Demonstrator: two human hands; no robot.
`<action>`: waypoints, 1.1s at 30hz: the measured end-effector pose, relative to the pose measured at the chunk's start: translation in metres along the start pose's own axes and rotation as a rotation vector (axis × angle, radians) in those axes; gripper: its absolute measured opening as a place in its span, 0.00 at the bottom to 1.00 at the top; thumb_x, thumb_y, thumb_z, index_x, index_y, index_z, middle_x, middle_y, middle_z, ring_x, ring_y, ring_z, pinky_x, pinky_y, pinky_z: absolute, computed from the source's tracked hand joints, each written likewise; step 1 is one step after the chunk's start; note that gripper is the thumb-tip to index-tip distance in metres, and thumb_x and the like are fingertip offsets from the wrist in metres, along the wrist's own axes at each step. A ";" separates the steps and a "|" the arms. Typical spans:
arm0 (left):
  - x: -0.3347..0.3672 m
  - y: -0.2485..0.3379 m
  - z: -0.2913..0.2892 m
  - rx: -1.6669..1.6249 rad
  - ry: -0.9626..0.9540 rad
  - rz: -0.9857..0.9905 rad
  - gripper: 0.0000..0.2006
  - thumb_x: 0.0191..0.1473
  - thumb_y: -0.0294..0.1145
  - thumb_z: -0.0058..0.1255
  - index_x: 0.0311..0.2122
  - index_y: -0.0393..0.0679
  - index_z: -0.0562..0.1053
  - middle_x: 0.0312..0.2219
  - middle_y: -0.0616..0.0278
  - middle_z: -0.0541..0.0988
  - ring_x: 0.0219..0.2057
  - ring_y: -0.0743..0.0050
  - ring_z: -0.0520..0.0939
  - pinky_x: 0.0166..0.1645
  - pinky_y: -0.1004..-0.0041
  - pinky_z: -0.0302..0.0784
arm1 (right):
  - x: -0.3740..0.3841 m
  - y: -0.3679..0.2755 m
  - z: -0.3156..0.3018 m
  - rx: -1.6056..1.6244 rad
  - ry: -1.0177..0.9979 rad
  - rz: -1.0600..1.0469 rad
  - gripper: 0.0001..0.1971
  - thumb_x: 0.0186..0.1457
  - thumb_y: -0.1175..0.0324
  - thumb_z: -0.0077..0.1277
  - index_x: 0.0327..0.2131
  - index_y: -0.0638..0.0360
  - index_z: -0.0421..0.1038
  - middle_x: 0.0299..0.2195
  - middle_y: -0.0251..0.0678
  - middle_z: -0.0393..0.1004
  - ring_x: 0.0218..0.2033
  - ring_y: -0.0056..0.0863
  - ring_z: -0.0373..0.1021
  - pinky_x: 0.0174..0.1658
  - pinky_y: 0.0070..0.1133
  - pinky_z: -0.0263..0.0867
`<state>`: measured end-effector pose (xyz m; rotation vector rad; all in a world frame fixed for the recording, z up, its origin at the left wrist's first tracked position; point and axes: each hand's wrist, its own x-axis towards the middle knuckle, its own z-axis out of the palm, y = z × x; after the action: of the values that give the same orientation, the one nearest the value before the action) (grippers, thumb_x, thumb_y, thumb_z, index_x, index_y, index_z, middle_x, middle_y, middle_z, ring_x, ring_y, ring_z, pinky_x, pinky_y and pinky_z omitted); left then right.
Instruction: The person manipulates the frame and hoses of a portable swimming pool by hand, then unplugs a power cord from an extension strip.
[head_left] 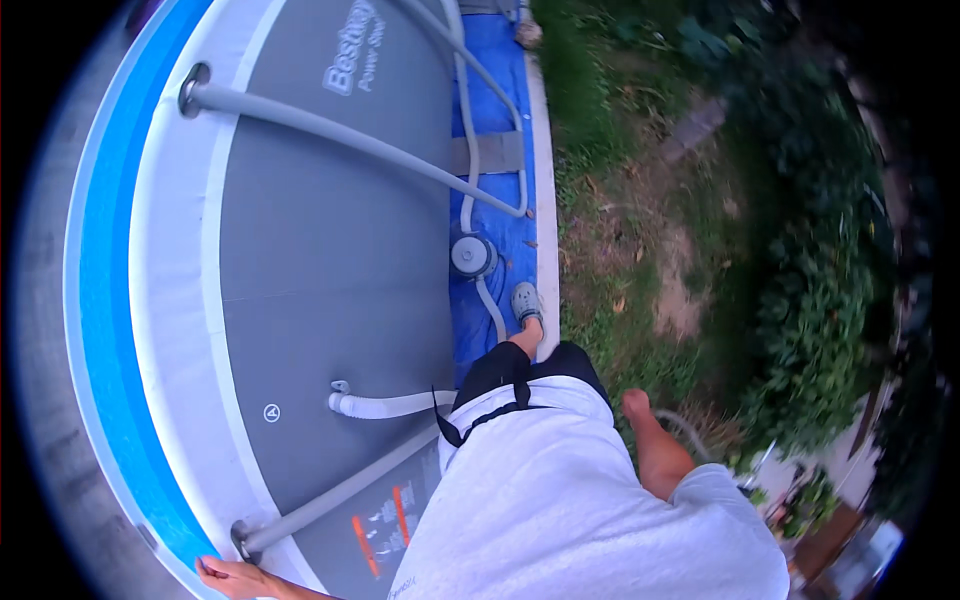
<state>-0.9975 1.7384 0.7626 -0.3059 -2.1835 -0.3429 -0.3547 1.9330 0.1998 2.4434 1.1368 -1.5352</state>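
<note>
Touching pool [340, 260] at blue rim [108, 260]: left hand [230, 577]; right hand [634, 403] apart; grips unclear. Wall likely soft, slick; hold by rim.

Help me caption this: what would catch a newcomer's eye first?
Probably the grey pool wall, filling much of the left, then the bright blue band curving down the far left. The left hand is at that band's lower end. Near the centre, a round grey pump stands on a blue ground sheet.

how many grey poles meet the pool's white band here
2: the upper pole, toward the picture's top left, and the lower pole, beside the left hand. Others may be out of view.
</note>
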 end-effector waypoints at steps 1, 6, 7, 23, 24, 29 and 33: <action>-0.001 0.000 0.006 0.027 -0.006 -0.020 0.15 0.54 0.38 0.43 0.40 0.35 0.71 0.33 0.53 0.75 0.32 0.65 0.74 0.36 0.74 0.69 | 0.019 -0.036 -0.011 -0.120 0.071 -0.157 0.08 0.42 0.69 0.44 0.23 0.61 0.72 0.19 0.37 0.70 0.19 0.25 0.66 0.23 0.23 0.63; 0.000 0.008 -0.003 0.069 -0.038 0.037 0.13 0.54 0.32 0.43 0.41 0.34 0.71 0.30 0.56 0.73 0.29 0.69 0.70 0.35 0.73 0.67 | 0.083 -0.278 -0.057 -0.012 0.025 -0.434 0.08 0.46 0.71 0.46 0.31 0.61 0.71 0.23 0.31 0.71 0.22 0.21 0.66 0.25 0.19 0.62; -0.002 0.017 -0.007 0.109 -0.017 0.010 0.13 0.54 0.32 0.43 0.41 0.34 0.71 0.30 0.56 0.73 0.29 0.69 0.70 0.35 0.73 0.67 | 0.085 -0.324 -0.061 -0.036 -0.007 -0.468 0.08 0.46 0.71 0.46 0.31 0.61 0.71 0.23 0.31 0.71 0.22 0.21 0.66 0.25 0.19 0.62; -0.258 0.279 0.062 -0.331 -0.774 -0.512 0.13 0.45 0.29 0.49 0.38 0.38 0.69 0.23 0.62 0.70 0.25 0.73 0.68 0.32 0.75 0.66 | -0.219 -0.857 0.026 0.079 -0.809 -1.714 0.13 0.53 0.72 0.46 0.42 0.64 0.65 0.38 0.34 0.69 0.41 0.21 0.65 0.45 0.18 0.60; -0.296 0.283 0.060 -0.327 -0.861 -0.679 0.13 0.46 0.30 0.49 0.38 0.38 0.70 0.22 0.63 0.71 0.23 0.74 0.69 0.30 0.76 0.66 | -0.256 -0.875 0.033 0.103 -0.793 -1.969 0.12 0.51 0.73 0.48 0.41 0.63 0.67 0.36 0.36 0.70 0.37 0.24 0.66 0.42 0.18 0.62; -0.505 0.288 -0.010 -0.480 -1.034 -1.493 0.11 0.50 0.33 0.45 0.36 0.37 0.71 0.18 0.64 0.73 0.18 0.77 0.73 0.23 0.77 0.67 | -0.402 -0.918 0.056 0.264 -0.811 -2.657 0.14 0.49 0.65 0.49 0.38 0.60 0.68 0.37 0.41 0.69 0.38 0.37 0.66 0.43 0.25 0.61; -0.532 0.332 -0.049 -0.357 -1.085 -1.669 0.08 0.49 0.29 0.43 0.31 0.38 0.71 0.19 0.63 0.73 0.19 0.76 0.74 0.20 0.75 0.68 | -0.445 -0.909 0.092 0.096 -0.648 -2.805 0.12 0.48 0.66 0.49 0.35 0.62 0.67 0.35 0.43 0.68 0.38 0.40 0.65 0.42 0.28 0.61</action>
<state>-0.5389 1.9798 0.4059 1.6268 -2.8309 -1.7644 -1.0755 2.3123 0.8075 0.9045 -1.9743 0.6809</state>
